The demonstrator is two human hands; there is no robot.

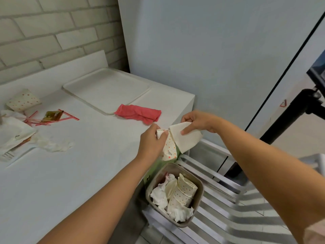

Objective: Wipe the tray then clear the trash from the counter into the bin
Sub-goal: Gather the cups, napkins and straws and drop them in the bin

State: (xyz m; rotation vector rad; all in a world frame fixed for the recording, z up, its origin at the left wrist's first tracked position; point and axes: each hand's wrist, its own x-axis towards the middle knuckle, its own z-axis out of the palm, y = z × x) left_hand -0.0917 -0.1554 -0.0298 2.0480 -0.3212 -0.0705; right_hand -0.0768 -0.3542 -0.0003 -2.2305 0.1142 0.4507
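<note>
Left grip [153,141] curled round dotted white paper cup [170,147], thumb on its rim, just off right edge of white table [79,173]. Right grip [198,123] pinching flat white folded paper piece [187,138], which touches the cup's rim. Both held above beige square bin [200,194], standing below table's right edge on slatted metal rack [228,199]. Inside bin: binned dotted cups [184,191], crumpled white tissues [159,196]. White rectangular tray [105,88] flat at far right corner of table. Crumpled red cloth [139,114] just beside tray's near edge. Near left edge: tipped dotted cup [22,102] on its side, red-striped straws [35,120], gold wrapper [52,116], twisted white tissue [52,146], white paper pile [12,134].
</note>
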